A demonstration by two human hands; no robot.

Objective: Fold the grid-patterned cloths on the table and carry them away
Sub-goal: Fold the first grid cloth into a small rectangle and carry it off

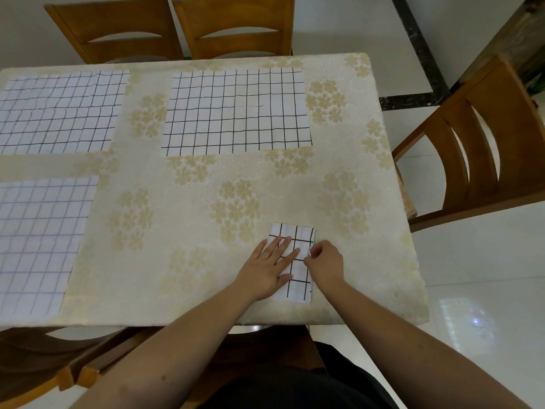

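A small folded white cloth with a black grid (298, 234) lies near the table's front right edge. My left hand (269, 268) lies flat on its left half, fingers straight and spread. My right hand (324, 262) sits at the cloth's right edge, its fingers curled and pinching that edge. Three unfolded grid cloths lie flat on the table: one at the back middle (236, 112), one at the back left (59, 110), one at the front left (38, 243).
The table (182, 219) carries a cream covering with gold flower prints. Wooden chairs stand at the far side (124, 28) (236, 25), at the right (477, 154), and just under the near edge (59, 358). White tile floor lies to the right.
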